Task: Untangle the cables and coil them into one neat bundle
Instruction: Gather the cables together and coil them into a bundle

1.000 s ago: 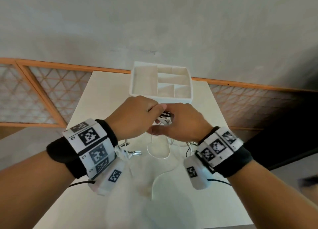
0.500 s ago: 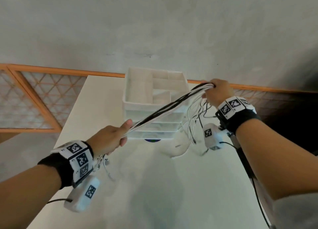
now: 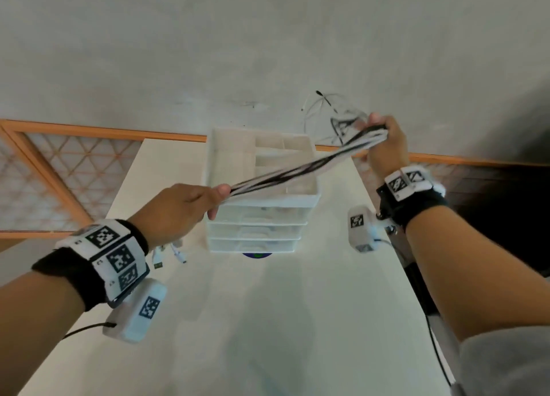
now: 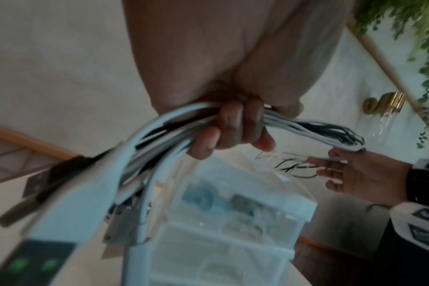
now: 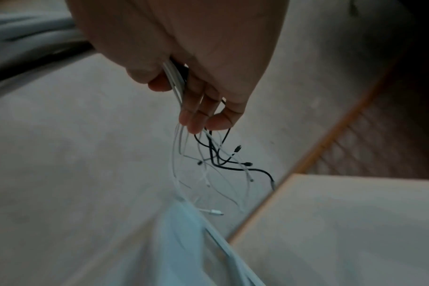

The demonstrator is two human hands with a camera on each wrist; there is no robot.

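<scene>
A bundle of white and black cables (image 3: 297, 169) is stretched taut in the air above the drawer unit. My left hand (image 3: 214, 202) grips its near end, fingers curled round the cables (image 4: 306, 129). Several USB plugs (image 4: 120, 222) hang below that fist, also seen as USB plugs (image 3: 169, 253) in the head view. My right hand (image 3: 378, 133) is raised at the far right and holds the other end between thumb and fingers. Thin loose ends (image 5: 220, 160) trail past the right hand (image 5: 198, 108), and these loose ends (image 3: 327, 110) fly in front of the wall.
A white drawer unit (image 3: 262, 217) with an open compartment tray on top stands at the back of the white table (image 3: 268, 321). A blue round thing (image 3: 257, 255) peeks out under it. An orange-framed lattice rail (image 3: 44, 169) runs behind the table.
The hands were together low over the table. They have moved apart, the right one up and to the right, pulling the cables straight. The loose ends have swung up past the right hand.
</scene>
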